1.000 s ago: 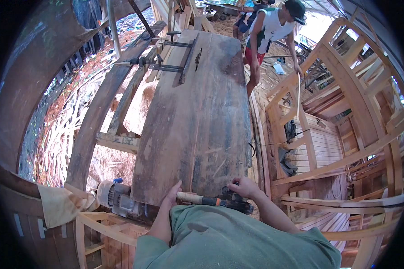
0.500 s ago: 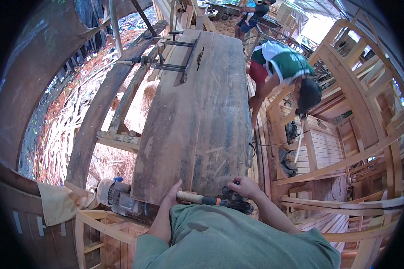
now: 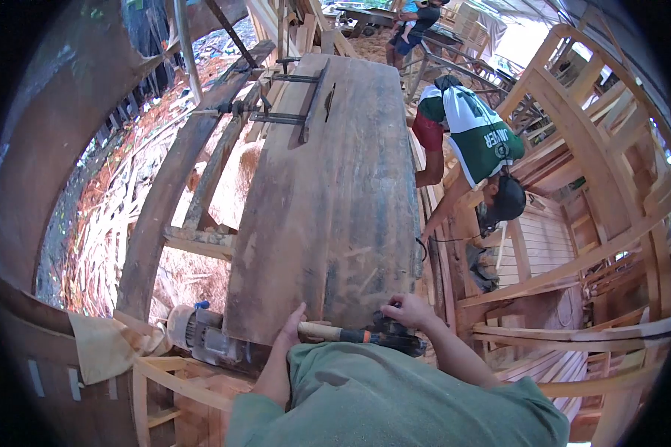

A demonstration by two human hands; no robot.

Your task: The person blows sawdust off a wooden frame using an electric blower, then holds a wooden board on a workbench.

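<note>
A tool with a black body, an orange band and a pale, rod-like end (image 3: 319, 331) lies along the near edge of the worn wooden saw table (image 3: 328, 201), close against my shirt. Beside its pale end is my left hand (image 3: 291, 326), fingers stretched forward over the table edge; whether it touches the tool I cannot tell. My right hand (image 3: 410, 311) is closed with curled fingers at the black upper part (image 3: 386, 323) of the tool. Farther up the table, a saw blade (image 3: 329, 102) stands out of a slot beside a fence bar (image 3: 314, 102).
A co-worker (image 3: 477, 134) bends down at the table's right side, an arm reaching low by its edge. An electric motor (image 3: 201, 331) sits at the near left. Wooden frames (image 3: 596, 149) crowd the right. Sawdust and offcuts (image 3: 101, 231) cover the ground leftward. Another person (image 3: 417, 26) stands far back.
The co-worker has bent lower and reached an arm toward the table's right edge. My hands and the black tool stay nearly in place; the view has shifted slightly.
</note>
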